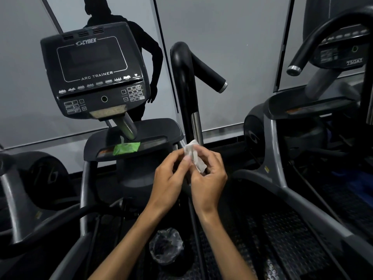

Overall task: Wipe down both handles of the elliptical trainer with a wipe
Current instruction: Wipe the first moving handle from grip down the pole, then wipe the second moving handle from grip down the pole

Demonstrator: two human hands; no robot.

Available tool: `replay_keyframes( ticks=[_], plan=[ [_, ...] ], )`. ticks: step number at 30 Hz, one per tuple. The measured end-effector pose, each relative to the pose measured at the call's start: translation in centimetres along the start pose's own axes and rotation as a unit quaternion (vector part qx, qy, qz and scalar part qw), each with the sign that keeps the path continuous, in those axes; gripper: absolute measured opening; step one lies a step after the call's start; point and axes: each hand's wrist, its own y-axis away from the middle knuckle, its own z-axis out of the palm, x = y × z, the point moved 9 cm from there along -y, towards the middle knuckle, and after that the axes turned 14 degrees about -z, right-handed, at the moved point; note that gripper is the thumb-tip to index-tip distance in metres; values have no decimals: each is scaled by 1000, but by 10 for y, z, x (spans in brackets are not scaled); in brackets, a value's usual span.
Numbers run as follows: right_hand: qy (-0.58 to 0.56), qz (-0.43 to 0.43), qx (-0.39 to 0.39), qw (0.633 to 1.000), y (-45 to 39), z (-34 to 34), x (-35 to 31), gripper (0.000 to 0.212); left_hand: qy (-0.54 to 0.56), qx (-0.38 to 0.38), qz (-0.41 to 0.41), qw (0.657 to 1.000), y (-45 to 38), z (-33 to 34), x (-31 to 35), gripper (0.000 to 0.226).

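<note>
While both hands are working together just in front of the black padded handle with the silver steel stem (187,81), the small crumpled white wipe (194,156) is being pinched between them, close to the foot of that stem but not touching it. The left hand (171,178) is curling its fingers round the near edge of the wipe, and the right hand (210,176) is pinching the far side, apparently unfolding or reshaping it; neither hand is spread wide. To the left of the handle, the dark Cybex Arc Trainer console (94,75) is tilting towards the camera, and below it a green crinkled packet (126,148) is lying on the black tray (161,128). Well below the handle, a bin lined with a clear plastic bag (166,246) is sitting between the footplates.

No wiping looks under way yet. The wipe is bunched small, so it risks covering only a strip of the grip and leaving the bend and the angled end untouched. A loose pinch could also let it slip down towards the footplates. The other handle is not in view, so forgetting it is a real danger.
</note>
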Motion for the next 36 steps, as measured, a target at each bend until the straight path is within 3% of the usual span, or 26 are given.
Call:
replay_keyframes(
  ticks=[5,9,15,17,25,31,36],
  plan=[
    [-118,98,-19,988,14,17,7,38,137,20,-96,986,-6,-25,-10,13],
    [-166,163,-61,971,23,37,14,30,173,50,-142,973,-6,-53,-19,10],
    [-239,243,-131,931,61,91,12,3,146,127,-131,972,13,-106,-18,8],
    [-250,264,-166,917,76,110,5,17,109,139,-112,978,20,-124,-14,5],
    [-256,251,-205,911,95,164,-25,20,69,198,-97,973,44,-194,-14,7],
    [-296,249,-264,883,128,227,-56,50,102,200,-99,969,69,-247,-13,27],
    [-253,225,-331,881,150,276,-80,35,77,222,-68,970,95,-314,-10,34]
  ],
)
